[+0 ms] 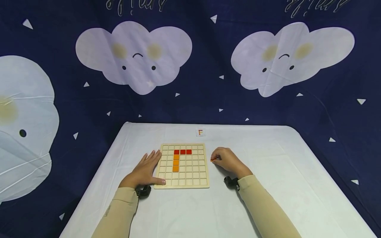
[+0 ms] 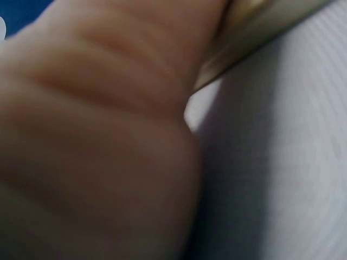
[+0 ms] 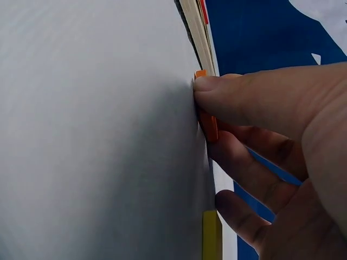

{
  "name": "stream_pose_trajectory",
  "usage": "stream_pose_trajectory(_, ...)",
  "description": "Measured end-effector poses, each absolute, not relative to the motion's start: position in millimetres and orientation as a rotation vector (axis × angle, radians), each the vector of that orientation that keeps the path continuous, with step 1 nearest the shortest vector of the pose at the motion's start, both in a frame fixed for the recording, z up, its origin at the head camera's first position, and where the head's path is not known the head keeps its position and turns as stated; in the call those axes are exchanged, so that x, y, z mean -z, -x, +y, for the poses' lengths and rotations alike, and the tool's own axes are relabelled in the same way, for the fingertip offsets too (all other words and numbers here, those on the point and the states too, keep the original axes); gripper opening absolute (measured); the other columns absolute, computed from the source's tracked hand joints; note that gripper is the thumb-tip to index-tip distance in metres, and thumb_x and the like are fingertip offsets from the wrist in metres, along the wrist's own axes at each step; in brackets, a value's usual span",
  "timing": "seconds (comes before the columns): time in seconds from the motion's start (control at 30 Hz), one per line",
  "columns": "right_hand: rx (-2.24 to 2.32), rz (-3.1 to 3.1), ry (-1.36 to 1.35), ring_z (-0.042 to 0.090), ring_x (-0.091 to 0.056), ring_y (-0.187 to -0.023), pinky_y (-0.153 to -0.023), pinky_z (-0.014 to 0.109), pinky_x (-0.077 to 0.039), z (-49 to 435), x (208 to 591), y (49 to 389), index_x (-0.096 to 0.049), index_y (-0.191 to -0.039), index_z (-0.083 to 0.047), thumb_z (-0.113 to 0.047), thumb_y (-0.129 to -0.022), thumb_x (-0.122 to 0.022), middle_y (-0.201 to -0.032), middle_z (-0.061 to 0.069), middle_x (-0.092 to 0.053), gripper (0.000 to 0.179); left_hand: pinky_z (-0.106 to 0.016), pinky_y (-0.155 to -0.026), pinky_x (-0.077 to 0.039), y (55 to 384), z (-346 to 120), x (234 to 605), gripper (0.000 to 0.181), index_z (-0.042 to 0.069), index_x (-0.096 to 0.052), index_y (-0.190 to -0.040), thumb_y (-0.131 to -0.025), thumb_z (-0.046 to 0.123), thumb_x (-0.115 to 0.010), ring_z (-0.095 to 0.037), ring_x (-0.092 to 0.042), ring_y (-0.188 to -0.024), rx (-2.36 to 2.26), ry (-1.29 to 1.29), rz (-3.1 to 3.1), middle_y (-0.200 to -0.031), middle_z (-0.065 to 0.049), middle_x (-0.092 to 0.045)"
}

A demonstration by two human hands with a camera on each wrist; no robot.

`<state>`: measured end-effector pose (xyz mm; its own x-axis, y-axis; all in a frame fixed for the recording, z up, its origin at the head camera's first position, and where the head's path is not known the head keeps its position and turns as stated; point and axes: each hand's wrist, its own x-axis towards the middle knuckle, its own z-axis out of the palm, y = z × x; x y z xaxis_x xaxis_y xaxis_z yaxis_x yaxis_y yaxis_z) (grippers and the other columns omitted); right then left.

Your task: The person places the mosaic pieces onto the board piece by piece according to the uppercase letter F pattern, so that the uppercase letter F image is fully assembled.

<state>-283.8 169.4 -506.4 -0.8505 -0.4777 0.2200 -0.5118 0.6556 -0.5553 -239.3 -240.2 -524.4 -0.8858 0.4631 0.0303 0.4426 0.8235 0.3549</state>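
A wooden grid board point(image 1: 194, 181) lies on the table, with a row of red tiles point(image 1: 183, 152) and a column of orange tiles point(image 1: 176, 163) below the row's left end. Along the board's left edge rests my left hand point(image 1: 143, 171), fingers straight and spread, the thumb over the near left corner. Its wrist view is mostly filled by blurred skin beside the board's side point(image 2: 260, 40). To the right of the board, my right hand point(image 1: 227, 161) pinches a small orange tile point(image 3: 207, 122) between thumb and fingers, low over the table.
A yellow piece point(image 3: 211, 235) stands near my right little finger in the right wrist view. Beyond the board lies a small printed card point(image 1: 200, 132) with a coloured grid pattern. The white-covered table point(image 1: 184, 215) ends at a dark blue cloth backdrop point(image 1: 208, 99) with clouds.
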Motion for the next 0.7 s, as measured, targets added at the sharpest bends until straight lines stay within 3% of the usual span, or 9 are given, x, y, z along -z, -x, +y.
stream_pose_trajectory(0.7, -0.955, -2.774, -0.880, 0.019, -0.069, -0.103, -0.094, 0.041, -0.056, 151.8, 496.7, 280.6, -0.081, -0.095, -0.014, -0.004, -0.091, -0.083, -0.103, -0.003, -0.074, 0.011, -0.054, -0.127, -0.004, 239.3, -240.0, 524.3, 0.139, -0.004, -0.023, -0.165, -0.069, 0.077, -0.083, -0.037, -0.012, -0.158, -0.558, -0.730, 2.943, -0.172, -0.019, -0.019)
